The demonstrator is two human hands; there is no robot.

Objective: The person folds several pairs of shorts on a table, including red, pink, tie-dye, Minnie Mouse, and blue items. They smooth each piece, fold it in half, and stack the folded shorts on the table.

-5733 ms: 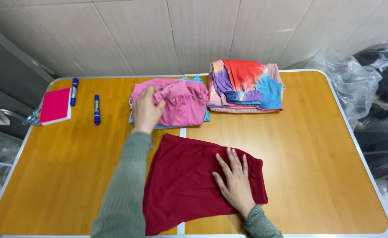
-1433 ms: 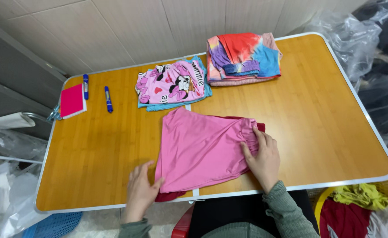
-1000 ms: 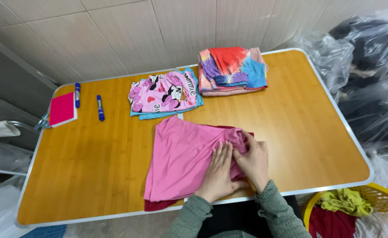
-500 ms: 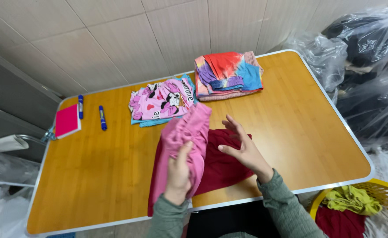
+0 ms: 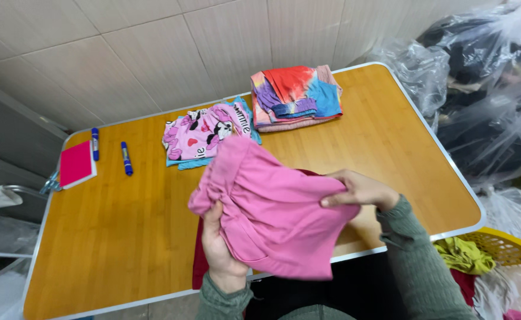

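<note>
plain pink garment [image 5: 278, 210], dark red cloth [image 5: 200, 261], tie-dye folded stack [image 5: 296, 98], pink cartoon-print top [image 5: 204, 130], blue markers [image 5: 126, 158]

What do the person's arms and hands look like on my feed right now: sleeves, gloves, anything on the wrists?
Both hands are bare: no gloves, and no rings or watch that I can make out. The left hand and right hand come out of long sleeves of a muted grey-green knit with ribbed cuffs at the wrists. No markings or patterns show on the fabric.

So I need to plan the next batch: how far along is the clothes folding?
Done: two folded stacks and sit at the table's far edge. In hand: both hands, left and right, hold the pink garment. Left: the dark red garment underneath, plus clothes in the yellow basket.
</note>
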